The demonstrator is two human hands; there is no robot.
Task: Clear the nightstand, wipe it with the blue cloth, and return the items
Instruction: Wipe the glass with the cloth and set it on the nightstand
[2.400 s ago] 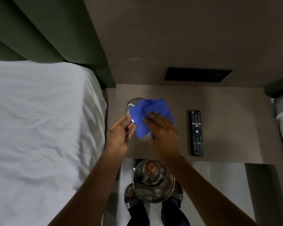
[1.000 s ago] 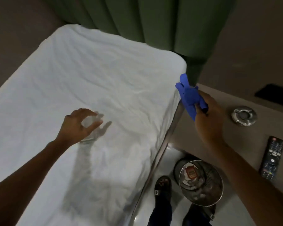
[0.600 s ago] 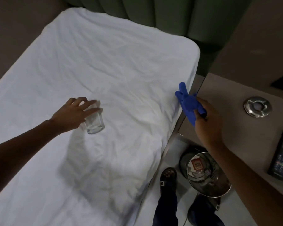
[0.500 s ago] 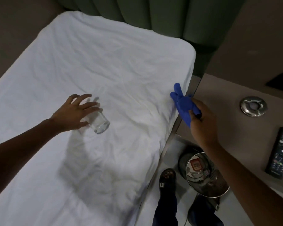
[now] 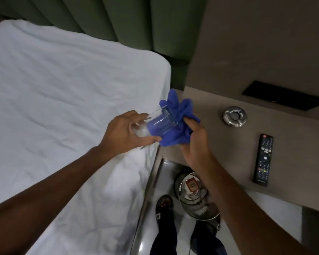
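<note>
Left hand [image 5: 124, 132] grips a clear glass [image 5: 155, 124] by its base, tilted on its side, mouth toward the right. Right hand [image 5: 193, 139] clenches the blue cloth [image 5: 179, 122]; part of the cloth is pushed inside the glass, the rest bunched at its rim. Both held in the air over the gap between the bed [image 5: 63, 107] and the nightstand tabletop [image 5: 219, 144]. On the tabletop: a round metal ashtray [image 5: 234, 116] and, nearer the front edge, a black remote [image 5: 263, 161], well apart from each other. Metal bin [image 5: 197, 199] on the floor below.
</note>
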